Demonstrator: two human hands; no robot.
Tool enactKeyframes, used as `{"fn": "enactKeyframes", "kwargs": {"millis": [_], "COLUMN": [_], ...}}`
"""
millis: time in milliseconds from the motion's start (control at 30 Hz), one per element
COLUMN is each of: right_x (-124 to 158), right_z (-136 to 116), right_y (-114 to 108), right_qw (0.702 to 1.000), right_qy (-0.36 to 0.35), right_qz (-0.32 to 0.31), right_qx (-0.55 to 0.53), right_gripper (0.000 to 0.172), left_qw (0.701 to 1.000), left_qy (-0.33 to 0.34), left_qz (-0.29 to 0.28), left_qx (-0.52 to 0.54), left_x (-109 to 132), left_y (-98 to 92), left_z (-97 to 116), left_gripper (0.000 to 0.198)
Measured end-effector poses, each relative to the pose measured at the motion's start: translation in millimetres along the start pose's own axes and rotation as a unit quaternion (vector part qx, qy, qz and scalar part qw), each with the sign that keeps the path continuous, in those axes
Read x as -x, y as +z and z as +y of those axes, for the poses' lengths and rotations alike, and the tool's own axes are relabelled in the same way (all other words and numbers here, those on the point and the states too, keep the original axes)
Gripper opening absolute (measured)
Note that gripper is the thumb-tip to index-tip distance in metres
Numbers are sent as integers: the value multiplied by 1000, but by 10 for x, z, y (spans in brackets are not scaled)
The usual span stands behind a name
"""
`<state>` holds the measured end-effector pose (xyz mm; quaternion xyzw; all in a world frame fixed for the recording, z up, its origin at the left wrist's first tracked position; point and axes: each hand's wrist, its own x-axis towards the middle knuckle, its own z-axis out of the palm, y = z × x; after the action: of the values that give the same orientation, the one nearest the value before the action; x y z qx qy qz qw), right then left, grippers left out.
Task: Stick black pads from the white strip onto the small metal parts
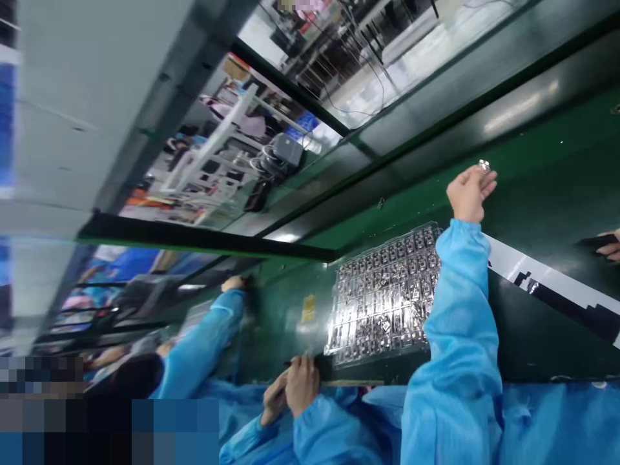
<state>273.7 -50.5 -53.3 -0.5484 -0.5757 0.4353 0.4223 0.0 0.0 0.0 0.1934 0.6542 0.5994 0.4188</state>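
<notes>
Right hand, in a blue sleeve, is raised over the green bench, thumb and fingers closed in a pinch on one small metal part, which is held well beyond the tray. Left hand sits at the tray's lower edge, fingers curled around a dark item; what it is, and how firmly it is held, cannot be told from this view. The tray, clear plastic, lies flat on the bench, packed with rows of similar parts. A yellow label sits on the bench beside it. A co-worker's hand rests further along the bench, a second hand, apparently the co-worker's, is just beside the left hand, and a third hand enters at the frame edge. Handling note — such parts are best pinched by their edges, away from the packed rows — so that neighbouring parts are not knocked.
</notes>
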Motion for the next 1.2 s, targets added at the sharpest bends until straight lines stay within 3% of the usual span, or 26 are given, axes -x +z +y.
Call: {"fn": "enactKeyframes", "kwargs": {"millis": [67,133,200,300,333,433,533,633,733,833,900,967,1100,1200], "right_x": [3,2,-1,-4,-5,-5,-5,-6,5,19,37,100,348,465], "right_z": [19,27,27,25,24,14,-6,-30,-78,-127,-129,-112,-80,-51], "right_y": [-5,-10,-12,-7,-4,0,8,37,69,61,21,-44,-172,-201], "right_qw": [1000,999,999,1000,1000,1000,1000,1000,999,991,984,979,967,965], "right_qy": [3,-1,-11,-22,-22,-24,-26,-15,16,58,56,65,111,112], "right_qz": [-5,-7,-1,6,5,-5,-8,1,6,-33,-72,-109,-175,-192], "right_qx": [16,31,31,15,13,17,8,-16,-50,-117,-152,-162,-149,-142], "right_gripper": [31,31,30,29,28,26,27,29,32,37,38,36,31,30], "left_qw": [997,993,989,960,947,914,865,838,820,795,781,770,726,692], "left_qy": [16,34,66,158,180,192,179,180,215,293,359,412,444,441], "left_qz": [48,77,62,-19,-19,84,145,109,52,56,36,-37,-213,-231], "left_qx": [-58,-89,-117,-232,-265,-348,-446,-504,-528,-529,-510,-486,-480,-524], "left_x": [-226,-205,79,829,1095,1716,1982,2042,2068,2066,2050,2071,2192,2182], "left_y": [-70,-159,-268,-521,-641,-1073,-1484,-1769,-1908,-1860,-1687,-1402,-743,-435], "left_z": [111,130,47,-201,-295,-567,-780,-892,-899,-875,-888,-934,-1087,-1185], "left_gripper": [27,35,37,26,23,24,37,47,46,51,61,62,32,25]}}
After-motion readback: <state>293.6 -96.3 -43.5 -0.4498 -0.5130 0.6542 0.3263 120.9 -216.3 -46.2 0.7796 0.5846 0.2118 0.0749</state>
